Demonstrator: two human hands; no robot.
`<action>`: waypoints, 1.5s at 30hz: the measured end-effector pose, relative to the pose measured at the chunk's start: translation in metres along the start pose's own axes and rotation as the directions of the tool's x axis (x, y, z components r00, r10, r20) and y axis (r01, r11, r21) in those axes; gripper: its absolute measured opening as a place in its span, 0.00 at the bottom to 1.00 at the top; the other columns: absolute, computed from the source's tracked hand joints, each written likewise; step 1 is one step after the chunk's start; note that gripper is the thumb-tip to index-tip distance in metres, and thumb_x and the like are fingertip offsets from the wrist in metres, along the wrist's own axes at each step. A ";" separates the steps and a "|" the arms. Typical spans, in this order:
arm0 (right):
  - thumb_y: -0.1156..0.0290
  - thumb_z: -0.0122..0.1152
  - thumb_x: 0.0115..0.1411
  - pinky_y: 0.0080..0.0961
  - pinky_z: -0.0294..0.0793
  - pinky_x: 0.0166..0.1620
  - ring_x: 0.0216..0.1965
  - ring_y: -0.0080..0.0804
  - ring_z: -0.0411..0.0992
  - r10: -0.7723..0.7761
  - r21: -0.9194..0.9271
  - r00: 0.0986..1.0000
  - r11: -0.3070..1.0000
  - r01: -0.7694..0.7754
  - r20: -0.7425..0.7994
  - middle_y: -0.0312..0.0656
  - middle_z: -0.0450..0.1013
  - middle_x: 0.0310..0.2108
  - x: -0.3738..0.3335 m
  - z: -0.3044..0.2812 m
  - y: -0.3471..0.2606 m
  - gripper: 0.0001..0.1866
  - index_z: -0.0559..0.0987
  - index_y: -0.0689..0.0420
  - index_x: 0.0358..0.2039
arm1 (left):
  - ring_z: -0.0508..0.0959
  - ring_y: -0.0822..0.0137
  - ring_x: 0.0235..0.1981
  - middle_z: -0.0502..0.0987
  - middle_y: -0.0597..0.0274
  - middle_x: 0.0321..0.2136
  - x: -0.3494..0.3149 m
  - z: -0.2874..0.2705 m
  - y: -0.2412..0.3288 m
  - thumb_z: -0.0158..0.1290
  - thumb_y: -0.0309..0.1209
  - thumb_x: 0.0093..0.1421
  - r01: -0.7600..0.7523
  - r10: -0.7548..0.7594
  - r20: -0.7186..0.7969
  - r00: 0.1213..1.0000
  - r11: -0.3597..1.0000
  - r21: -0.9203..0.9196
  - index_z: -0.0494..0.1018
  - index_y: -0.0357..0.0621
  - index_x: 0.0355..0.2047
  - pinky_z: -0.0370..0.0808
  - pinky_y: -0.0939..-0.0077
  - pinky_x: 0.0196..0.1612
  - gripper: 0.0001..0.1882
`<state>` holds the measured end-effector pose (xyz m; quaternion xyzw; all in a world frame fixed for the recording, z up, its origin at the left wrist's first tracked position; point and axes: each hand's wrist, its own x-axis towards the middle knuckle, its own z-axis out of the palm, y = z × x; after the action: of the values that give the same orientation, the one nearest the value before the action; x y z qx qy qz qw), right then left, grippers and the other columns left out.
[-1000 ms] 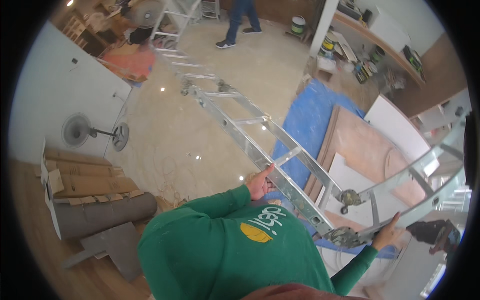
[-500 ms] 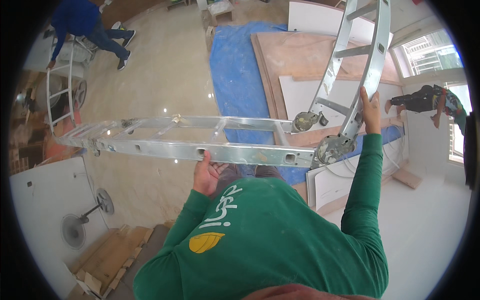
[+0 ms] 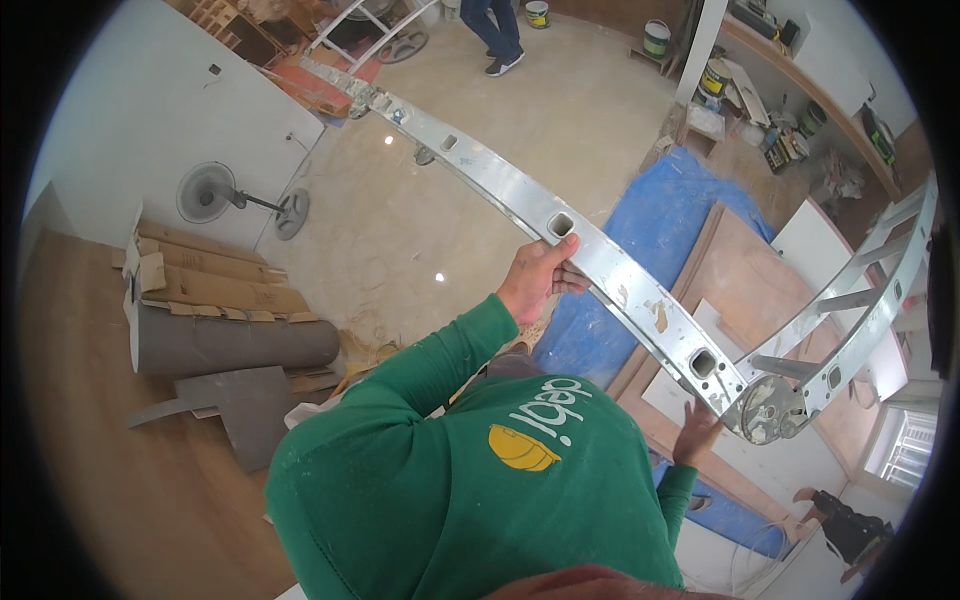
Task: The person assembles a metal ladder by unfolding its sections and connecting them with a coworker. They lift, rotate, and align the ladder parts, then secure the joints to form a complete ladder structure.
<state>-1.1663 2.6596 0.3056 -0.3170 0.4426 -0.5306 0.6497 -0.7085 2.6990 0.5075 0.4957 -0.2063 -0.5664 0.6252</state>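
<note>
A silver folding ladder [image 3: 620, 265] stretches slantwise across the view, from the far upper left to a round hinge [image 3: 765, 408] at the right. Beyond the hinge its other section [image 3: 865, 275] rises at an angle. My left hand [image 3: 540, 283] grips the near rail around its middle, thumb on the outer face and fingers curled under. Just below the rail, close to the hinge, is my right hand [image 3: 697, 435] with its fingers stretched out and apart. The rail's edge partly covers its fingertips; whether they touch the metal I cannot tell.
A person's legs [image 3: 492, 35] stand at the back near a white ladder [image 3: 375, 45]. Left are a standing fan [image 3: 210, 192], cardboard [image 3: 215, 270] and a grey roll [image 3: 230, 340]. Blue sheeting [image 3: 640, 235] and wooden boards [image 3: 750, 275] lie right. Another person [image 3: 845, 525] is at lower right.
My view has turned toward the left, and the ladder now slants. My right hand has left the raised section and moved below the rail by the hinge. My left hand still grips the rail.
</note>
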 end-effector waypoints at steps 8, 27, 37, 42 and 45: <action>0.49 0.56 0.71 0.45 0.51 0.73 0.73 0.45 0.55 -0.197 -0.477 0.918 0.805 0.352 0.345 0.58 0.55 0.72 -0.002 0.103 0.023 0.41 0.57 0.69 0.71 | 0.85 0.64 0.35 0.84 0.53 0.36 -0.016 0.005 0.014 0.58 0.47 0.69 0.039 -0.040 -0.002 0.999 0.998 -0.047 0.77 0.36 0.45 0.83 0.71 0.40 0.23; 0.63 0.62 0.66 0.27 0.66 0.40 0.29 0.27 0.66 -0.049 -0.320 0.980 0.941 0.111 0.195 0.36 0.67 0.23 -0.017 0.191 -0.025 0.17 0.72 0.58 0.25 | 0.77 0.71 0.16 0.74 0.59 0.10 -0.016 -0.012 0.117 0.54 0.59 0.67 -0.331 0.250 0.218 0.943 0.673 0.662 0.75 0.39 0.13 0.74 0.74 0.24 0.37; 0.62 0.58 0.70 0.30 0.65 0.37 0.27 0.28 0.62 0.041 -0.200 0.974 0.980 0.004 0.221 0.35 0.61 0.22 -0.050 0.223 -0.066 0.18 0.67 0.56 0.25 | 0.79 0.68 0.37 0.79 0.62 0.32 0.021 -0.228 0.078 0.73 0.46 0.54 -0.169 0.717 -0.371 0.591 0.559 0.812 0.76 0.39 0.40 0.76 0.72 0.41 0.26; 0.56 0.56 0.73 0.31 0.65 0.35 0.25 0.29 0.61 0.145 -0.207 0.980 0.971 -0.115 0.137 0.35 0.60 0.21 -0.060 0.242 -0.095 0.22 0.66 0.54 0.24 | 0.82 0.47 0.49 0.82 0.43 0.47 0.081 -0.282 0.063 0.66 0.53 0.57 -0.129 0.575 -0.163 0.801 0.432 0.892 0.73 0.34 0.55 0.76 0.57 0.52 0.38; 0.52 0.54 0.74 0.31 0.66 0.33 0.23 0.29 0.61 0.172 -0.206 0.983 0.966 -0.155 0.067 0.35 0.59 0.19 -0.054 0.258 -0.110 0.24 0.66 0.53 0.24 | 0.82 0.42 0.47 0.82 0.38 0.43 0.083 -0.273 0.091 0.61 0.58 0.59 0.031 0.492 -0.221 0.842 0.365 0.931 0.72 0.34 0.58 0.77 0.55 0.52 0.41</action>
<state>-0.9788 2.6708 0.5199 -0.3653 0.4904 -0.4141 0.6743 -0.4165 2.7168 0.4443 0.8383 -0.3934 -0.1248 0.3564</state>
